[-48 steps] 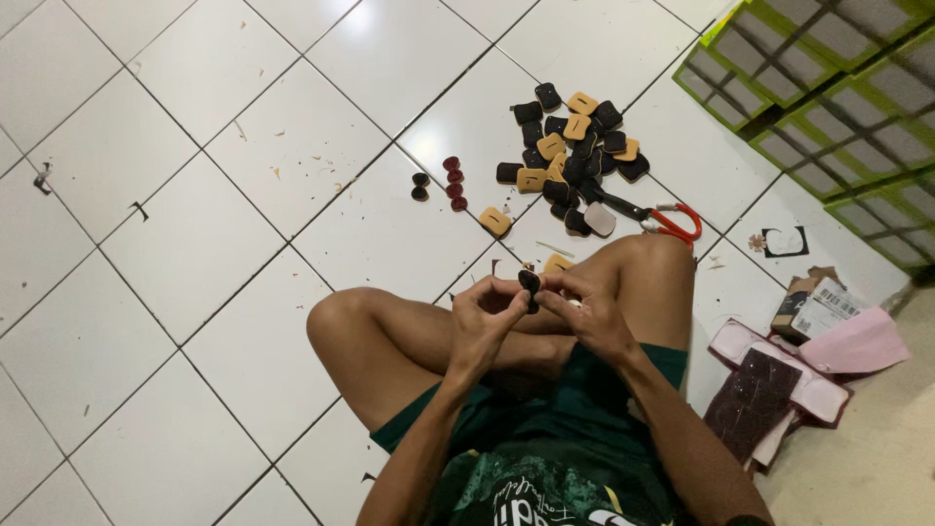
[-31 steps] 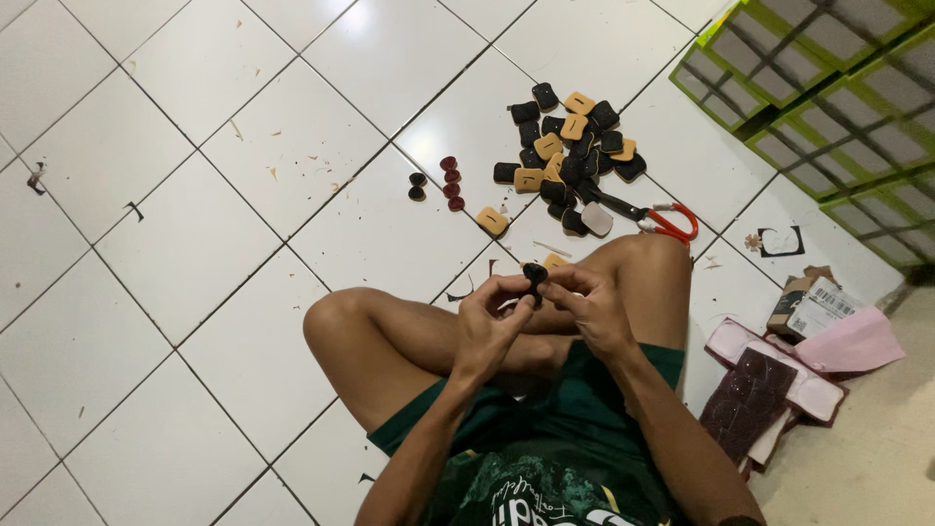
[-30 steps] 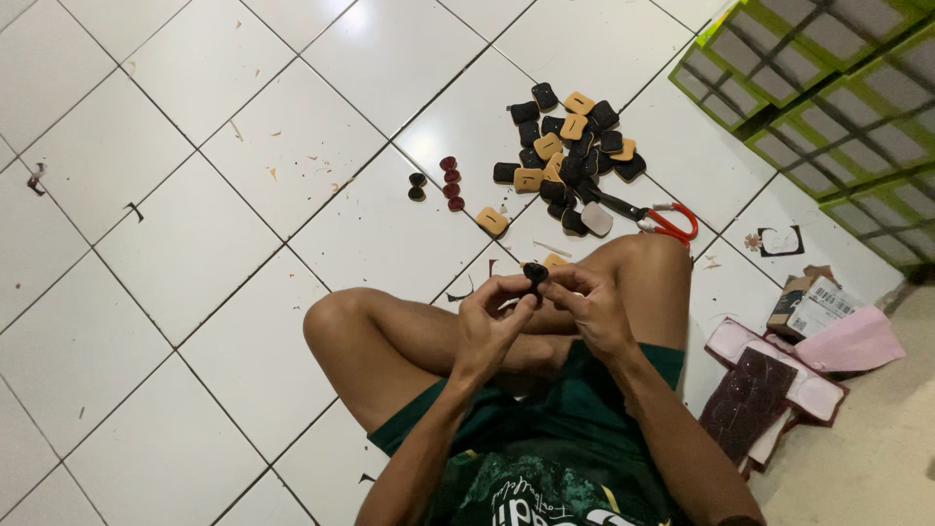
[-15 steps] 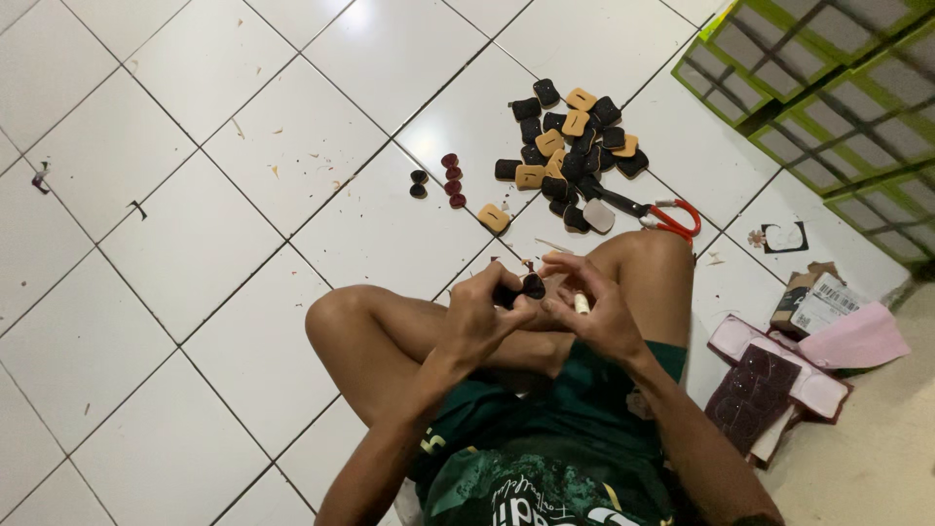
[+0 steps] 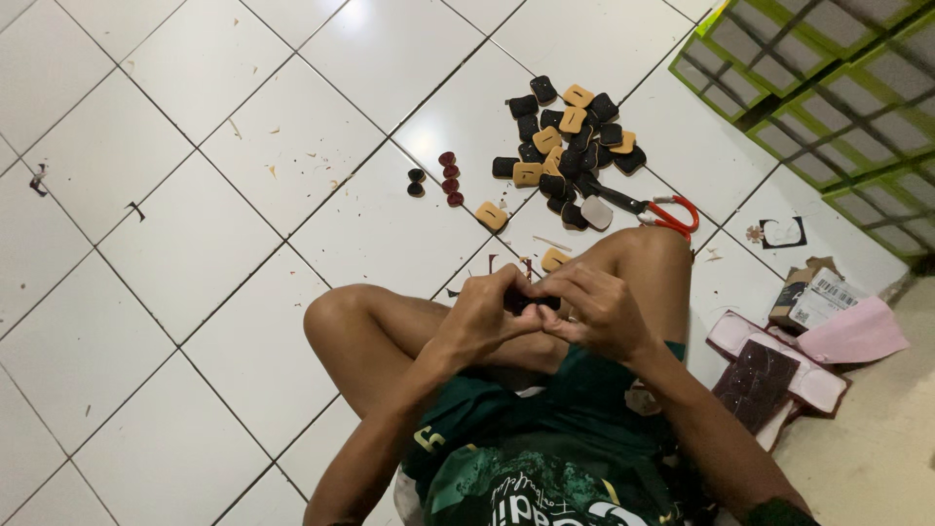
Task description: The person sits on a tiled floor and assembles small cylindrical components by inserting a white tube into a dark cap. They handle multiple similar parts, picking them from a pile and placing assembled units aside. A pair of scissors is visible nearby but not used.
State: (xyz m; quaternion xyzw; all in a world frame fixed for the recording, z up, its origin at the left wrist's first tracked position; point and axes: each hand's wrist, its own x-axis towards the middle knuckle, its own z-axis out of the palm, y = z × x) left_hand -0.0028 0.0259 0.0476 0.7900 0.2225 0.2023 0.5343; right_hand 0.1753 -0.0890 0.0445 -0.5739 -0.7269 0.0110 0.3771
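Above crossed legs: left hand (image 5: 479,317) and right hand (image 5: 596,310) pinched together on small dark flat piece (image 5: 519,303). Best kept steady over lap, fingertip grip firm. Beyond knees, on white tiled floor (image 5: 175,224): heap of black and tan pieces (image 5: 570,136), red-handled scissors (image 5: 654,208).

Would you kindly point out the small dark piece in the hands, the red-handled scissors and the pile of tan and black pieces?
small dark piece (image 5: 524,303), head view, its visible middle between both hands' fingers.
red-handled scissors (image 5: 672,216), head view, on the red handle loop.
pile of tan and black pieces (image 5: 570,136), head view, middle of the pile.
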